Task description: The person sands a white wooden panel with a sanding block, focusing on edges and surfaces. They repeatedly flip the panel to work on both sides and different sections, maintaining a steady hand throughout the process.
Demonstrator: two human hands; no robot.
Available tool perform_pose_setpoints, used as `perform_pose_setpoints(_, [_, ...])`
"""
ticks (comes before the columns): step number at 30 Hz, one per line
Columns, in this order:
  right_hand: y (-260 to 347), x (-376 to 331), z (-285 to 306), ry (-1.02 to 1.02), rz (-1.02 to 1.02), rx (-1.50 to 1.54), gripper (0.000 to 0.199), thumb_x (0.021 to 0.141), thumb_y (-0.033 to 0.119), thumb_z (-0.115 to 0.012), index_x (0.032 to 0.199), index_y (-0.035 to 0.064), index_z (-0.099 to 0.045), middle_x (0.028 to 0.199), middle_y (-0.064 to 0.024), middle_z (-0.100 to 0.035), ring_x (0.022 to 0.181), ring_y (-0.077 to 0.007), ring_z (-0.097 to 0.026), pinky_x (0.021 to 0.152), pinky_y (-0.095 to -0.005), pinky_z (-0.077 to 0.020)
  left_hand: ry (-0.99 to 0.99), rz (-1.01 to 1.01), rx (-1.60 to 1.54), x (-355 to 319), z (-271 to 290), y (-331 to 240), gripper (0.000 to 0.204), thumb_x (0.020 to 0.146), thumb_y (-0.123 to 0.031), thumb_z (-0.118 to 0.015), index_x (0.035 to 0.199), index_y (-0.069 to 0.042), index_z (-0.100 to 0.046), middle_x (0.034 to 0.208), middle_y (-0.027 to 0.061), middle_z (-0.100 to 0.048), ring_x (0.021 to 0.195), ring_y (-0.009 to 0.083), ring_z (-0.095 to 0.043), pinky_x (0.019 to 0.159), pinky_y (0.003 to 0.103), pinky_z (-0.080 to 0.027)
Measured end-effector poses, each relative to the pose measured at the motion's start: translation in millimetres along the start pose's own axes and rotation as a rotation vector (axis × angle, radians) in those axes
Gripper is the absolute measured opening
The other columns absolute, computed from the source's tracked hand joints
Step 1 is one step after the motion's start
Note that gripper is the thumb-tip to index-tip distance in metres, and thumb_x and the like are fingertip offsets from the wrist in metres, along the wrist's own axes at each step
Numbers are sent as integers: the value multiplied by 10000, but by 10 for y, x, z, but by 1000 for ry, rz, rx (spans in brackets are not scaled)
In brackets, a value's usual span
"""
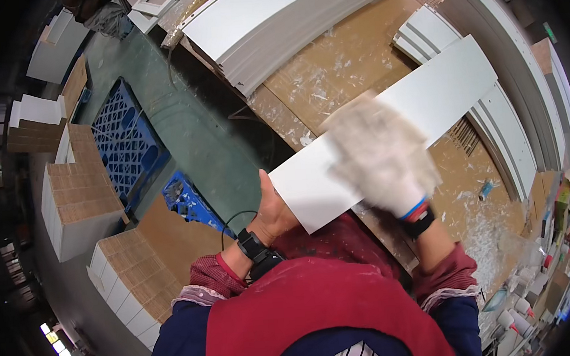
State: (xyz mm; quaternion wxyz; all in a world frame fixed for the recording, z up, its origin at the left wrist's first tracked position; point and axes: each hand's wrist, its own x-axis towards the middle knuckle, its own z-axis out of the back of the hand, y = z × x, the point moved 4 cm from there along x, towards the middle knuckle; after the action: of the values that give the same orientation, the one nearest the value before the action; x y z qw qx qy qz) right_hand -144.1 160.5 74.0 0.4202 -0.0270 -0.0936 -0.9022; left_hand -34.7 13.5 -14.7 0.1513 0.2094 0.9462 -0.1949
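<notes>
A long white board [453, 80] lies slantwise in front of me, its near left end over the edge of the brown worktable [335, 49]. My bare left hand [275, 212] grips that near end, thumb along the edge and the other fingers mostly hidden beneath. Over the board's middle is my right hand [390, 164], in a whitish glove with a blue and red cuff. Motion blurs it, and a pale cloth-like mass hides its fingers. The far end of the board rests across white grooved strips [500, 136].
White panels [287, 16] are stacked at the table's far side, with more long white panels [507, 50] at the right. Pale scraps litter the tabletop. Blue plastic pallets [123, 133] and stacked panels [78, 192] stand on the left floor. Bottles [520, 320] crowd the lower right.
</notes>
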Motion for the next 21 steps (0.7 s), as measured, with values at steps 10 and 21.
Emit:
perform_pose_setpoints(10, [311,-187,79,-36,104,138,597,836,434,-564,1317,91,-477,1386,-140,-432,1329,-280,-338,1095,-500,-223,208,-32,-323,108,-190,-19,994,779,-809,-231,1440,-67,-243,1474,149,-282,1346,332,-287,1100,506,-213])
perform_pose_setpoints(21, [634,-775,256,39,501,386,570,621,230,-625,1173,128,-529,1195,-56,-514,1237,-252,-420,1022,-420,-347,100,-22,-135,59,-201,34,655,948,-483,-382,1408,-25,-289,1428,161,-358,1305,332,-357,1095,465,-261])
